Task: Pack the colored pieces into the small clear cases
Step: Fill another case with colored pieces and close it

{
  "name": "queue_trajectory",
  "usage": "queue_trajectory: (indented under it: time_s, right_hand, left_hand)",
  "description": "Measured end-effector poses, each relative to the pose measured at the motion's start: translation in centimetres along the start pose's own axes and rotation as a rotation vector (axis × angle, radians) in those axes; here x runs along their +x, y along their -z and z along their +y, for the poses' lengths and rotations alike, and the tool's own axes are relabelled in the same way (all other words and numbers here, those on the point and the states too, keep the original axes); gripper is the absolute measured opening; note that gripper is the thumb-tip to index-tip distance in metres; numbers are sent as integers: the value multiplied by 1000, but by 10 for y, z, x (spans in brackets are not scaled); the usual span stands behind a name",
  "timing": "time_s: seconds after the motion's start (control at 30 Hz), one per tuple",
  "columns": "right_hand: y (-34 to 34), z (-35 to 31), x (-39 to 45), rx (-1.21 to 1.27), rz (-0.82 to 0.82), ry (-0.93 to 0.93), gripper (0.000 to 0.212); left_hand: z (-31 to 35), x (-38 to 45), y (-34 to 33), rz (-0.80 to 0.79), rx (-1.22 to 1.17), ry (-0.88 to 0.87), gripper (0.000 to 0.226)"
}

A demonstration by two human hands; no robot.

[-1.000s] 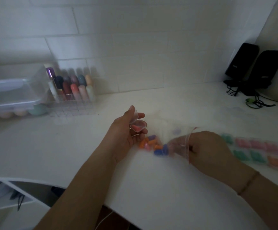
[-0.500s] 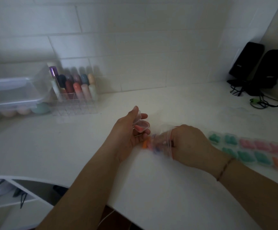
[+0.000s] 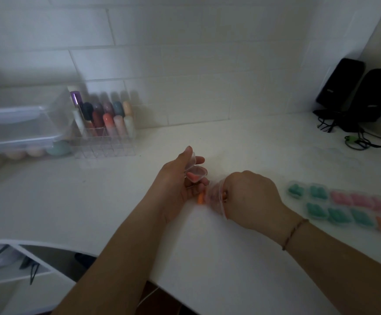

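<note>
A person's left hand [image 3: 180, 185] pinches an open clear case [image 3: 196, 172] holding a pink piece; the right hand [image 3: 251, 198], at four o'clock, grips a plastic bag [image 3: 215, 197]; an orange piece [image 3: 200, 198] lies between, upright.

Your view is dim and greyish, with soft, flat light and no glare. A broad shadow darkens the tiled wall [image 3: 139, 53] at upper left. Your right hand [image 3: 251, 198] is smeared with motion blur, the filled cases [image 3: 344, 205] at right are soft, and straight lines bow near the edges.
</note>
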State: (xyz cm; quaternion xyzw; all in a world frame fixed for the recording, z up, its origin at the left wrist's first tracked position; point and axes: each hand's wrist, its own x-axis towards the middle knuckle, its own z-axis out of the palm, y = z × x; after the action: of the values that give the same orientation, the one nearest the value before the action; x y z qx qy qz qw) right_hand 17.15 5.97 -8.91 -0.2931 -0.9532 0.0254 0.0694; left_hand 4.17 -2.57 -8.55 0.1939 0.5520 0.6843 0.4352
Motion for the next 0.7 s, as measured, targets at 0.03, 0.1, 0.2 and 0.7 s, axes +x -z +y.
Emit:
queue_trajectory:
  time_s: [0.03,0.1,0.2,0.7]
  right_hand:
    - [-2,0,-1,10,20,-8,33]
    - [-6,5,-3,113,39,-39,28]
    - [-2,16,-9,361,51,-48,15]
    - [-3,28,-12,399,39,6,42]
  left_hand:
    - [0,0,0,-8,1,-1,43]
    - [0,-1,-1,-17,8,-7,43]
    - [-1,-1,-3,-17,41,-14,41]
    - [-3,-3,-4,-38,76,-13,40]
